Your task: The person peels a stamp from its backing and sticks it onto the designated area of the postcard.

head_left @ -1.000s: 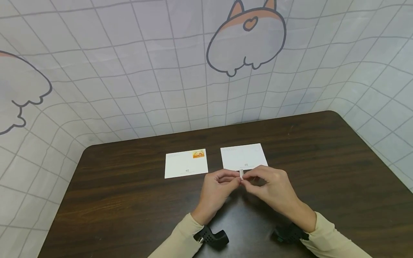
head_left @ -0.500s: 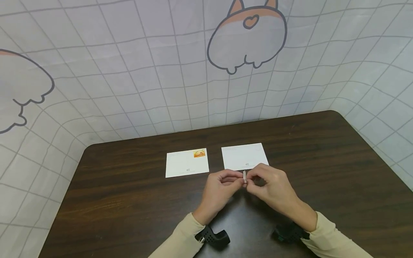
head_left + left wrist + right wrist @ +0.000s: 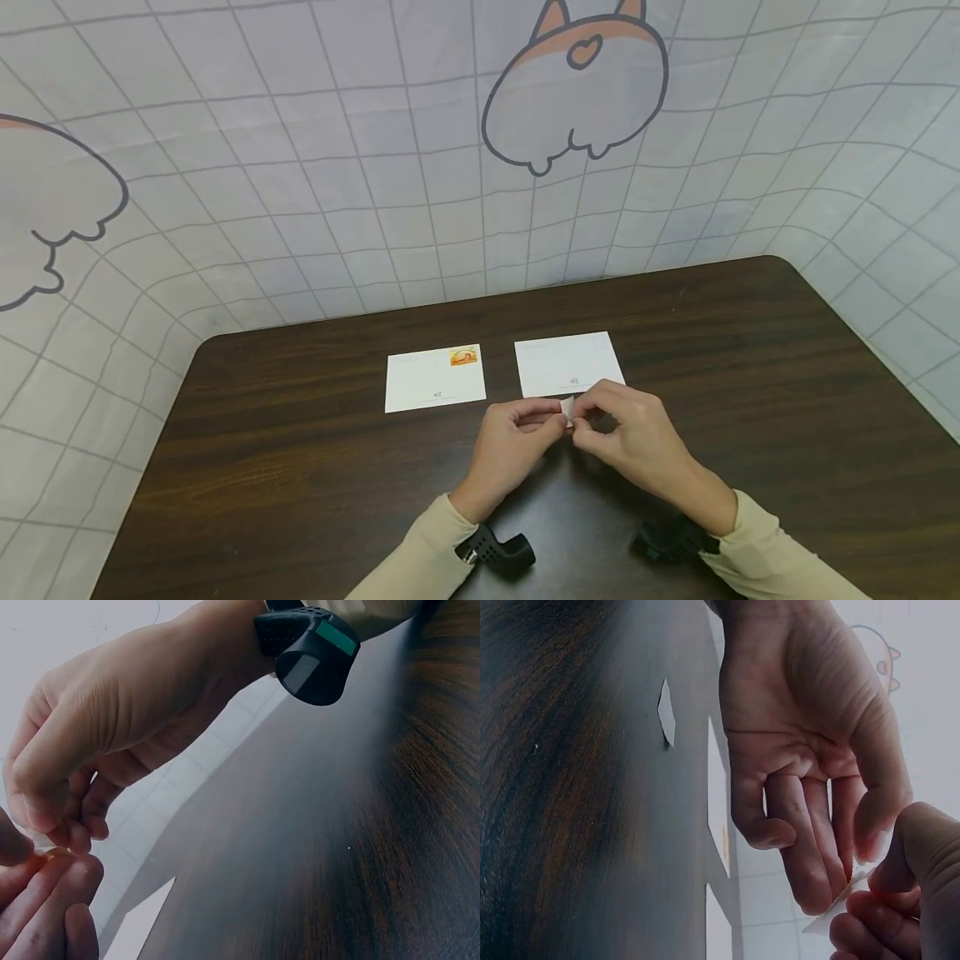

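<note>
1. The left hand (image 3: 510, 446) and right hand (image 3: 637, 442) meet fingertip to fingertip, both pinching a small white paper slip (image 3: 567, 408).
2. A blank white card (image 3: 567, 364) lies just beyond the hands; a stamped card (image 3: 435, 379) lies beyond the left hand.

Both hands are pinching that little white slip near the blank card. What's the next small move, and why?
Probably peel the small white slip apart between the fingertips. The left hand and right hand both pinch it just above the table. The left card already carries a stamp in its corner, while the right card shows none, so the slip likely goes there.
</note>
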`<action>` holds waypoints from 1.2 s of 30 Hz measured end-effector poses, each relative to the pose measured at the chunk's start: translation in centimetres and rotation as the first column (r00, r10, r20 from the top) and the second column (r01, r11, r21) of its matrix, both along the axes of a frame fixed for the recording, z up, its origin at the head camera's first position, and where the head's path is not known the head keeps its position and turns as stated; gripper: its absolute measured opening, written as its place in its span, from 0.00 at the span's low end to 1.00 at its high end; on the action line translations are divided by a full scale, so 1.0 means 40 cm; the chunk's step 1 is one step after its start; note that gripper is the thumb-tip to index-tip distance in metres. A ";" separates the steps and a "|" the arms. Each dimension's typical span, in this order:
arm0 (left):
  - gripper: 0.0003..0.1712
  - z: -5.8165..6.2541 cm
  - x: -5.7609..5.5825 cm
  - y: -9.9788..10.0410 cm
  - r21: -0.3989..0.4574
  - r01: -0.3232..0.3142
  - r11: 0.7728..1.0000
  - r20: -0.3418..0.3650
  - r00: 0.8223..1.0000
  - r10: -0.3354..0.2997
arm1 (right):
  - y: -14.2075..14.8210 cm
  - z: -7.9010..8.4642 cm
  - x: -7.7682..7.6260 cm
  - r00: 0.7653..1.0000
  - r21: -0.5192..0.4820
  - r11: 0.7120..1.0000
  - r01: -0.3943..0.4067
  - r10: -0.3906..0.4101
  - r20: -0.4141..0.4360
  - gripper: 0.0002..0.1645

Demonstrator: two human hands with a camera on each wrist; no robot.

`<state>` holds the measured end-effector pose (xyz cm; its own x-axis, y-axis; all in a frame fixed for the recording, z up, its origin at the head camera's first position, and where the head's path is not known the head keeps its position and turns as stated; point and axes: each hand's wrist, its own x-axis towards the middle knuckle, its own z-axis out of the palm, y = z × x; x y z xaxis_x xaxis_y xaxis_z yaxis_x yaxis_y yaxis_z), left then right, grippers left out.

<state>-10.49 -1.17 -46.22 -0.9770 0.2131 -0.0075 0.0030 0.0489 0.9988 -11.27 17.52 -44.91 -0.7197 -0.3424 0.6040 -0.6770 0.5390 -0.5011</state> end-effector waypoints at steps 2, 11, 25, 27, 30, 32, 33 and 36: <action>0.15 0.004 0.000 0.000 -0.003 0.001 1.000 0.009 1.000 0.000 | 0.001 0.004 -0.001 1.000 0.006 1.000 -0.006 0.006 0.016 0.17; 0.14 0.007 -0.002 0.003 -0.010 -0.001 1.000 0.010 1.000 0.001 | 0.005 0.015 -0.001 0.998 0.012 1.000 -0.011 0.010 0.059 0.16; 0.12 0.013 -0.002 -0.007 0.004 -0.028 1.000 0.044 0.999 0.028 | 0.004 0.015 -0.011 0.999 0.016 0.999 -0.044 0.045 -0.031 0.12; 0.12 0.014 -0.002 -0.007 0.001 -0.032 0.999 0.052 0.998 0.032 | 0.002 0.015 -0.011 0.999 0.011 0.999 -0.033 0.033 -0.032 0.12; 0.13 0.016 -0.001 -0.006 0.009 -0.037 0.999 0.061 0.997 0.036 | 0.000 0.015 -0.010 1.000 0.010 1.000 -0.007 0.007 -0.021 0.11; 0.13 0.017 -0.001 -0.006 0.016 -0.036 0.999 0.069 0.997 0.035 | 0.001 0.017 -0.009 1.000 0.008 1.000 0.013 -0.013 -0.005 0.11; 0.13 0.018 -0.001 -0.006 0.018 -0.034 0.999 0.071 0.997 0.033 | 0.002 0.018 -0.008 1.000 0.007 1.000 0.021 -0.022 0.003 0.11; 0.14 0.019 -0.002 -0.007 0.023 -0.025 0.999 0.074 0.997 0.024 | 0.005 0.023 -0.007 0.999 0.000 0.999 0.033 -0.033 0.025 0.12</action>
<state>-10.56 -1.45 -45.47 -0.9789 0.1900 -0.0749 -0.0715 0.0246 0.9971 -11.56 17.73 -43.99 -0.7453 -0.3183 0.5858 -0.6463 0.5606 -0.5177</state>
